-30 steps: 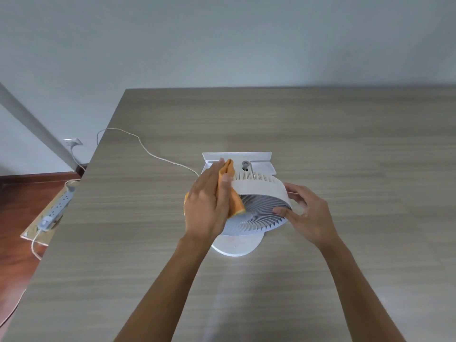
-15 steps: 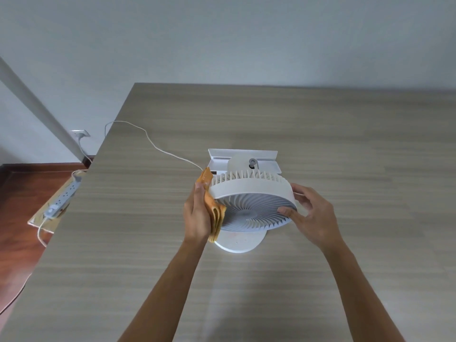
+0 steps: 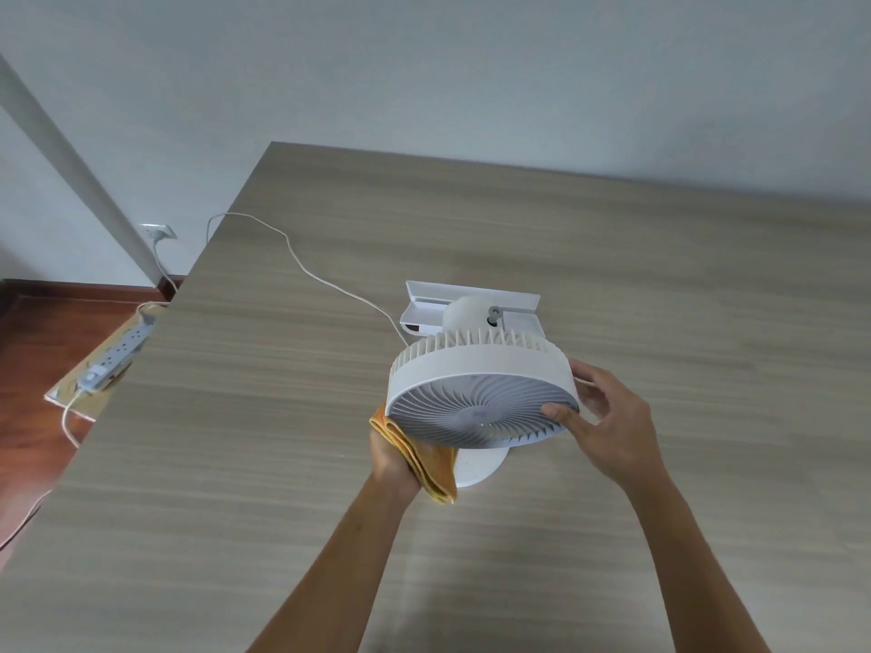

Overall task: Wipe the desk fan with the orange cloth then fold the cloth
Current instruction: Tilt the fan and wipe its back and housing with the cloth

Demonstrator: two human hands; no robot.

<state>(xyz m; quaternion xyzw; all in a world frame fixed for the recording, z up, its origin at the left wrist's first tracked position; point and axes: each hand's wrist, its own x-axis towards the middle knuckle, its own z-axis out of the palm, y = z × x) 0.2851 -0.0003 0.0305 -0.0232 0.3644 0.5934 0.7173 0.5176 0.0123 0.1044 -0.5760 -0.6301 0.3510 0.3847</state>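
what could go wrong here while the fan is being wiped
The fan head is tilted and steadied only by the right hand, so pressure from the left hand with the orange cloth may tip it on its small round base. The thin cable trailing off the table edge could snag.

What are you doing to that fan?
A person is cleaning a white fan on a wooden desk. The left hand presses a bunched orange cloth against the lower left rim of the fan's head. The right hand steadies the other side, thumb on the front grille. The fan's cord trails off the desk's left edge. The cloth isn't folded yet.
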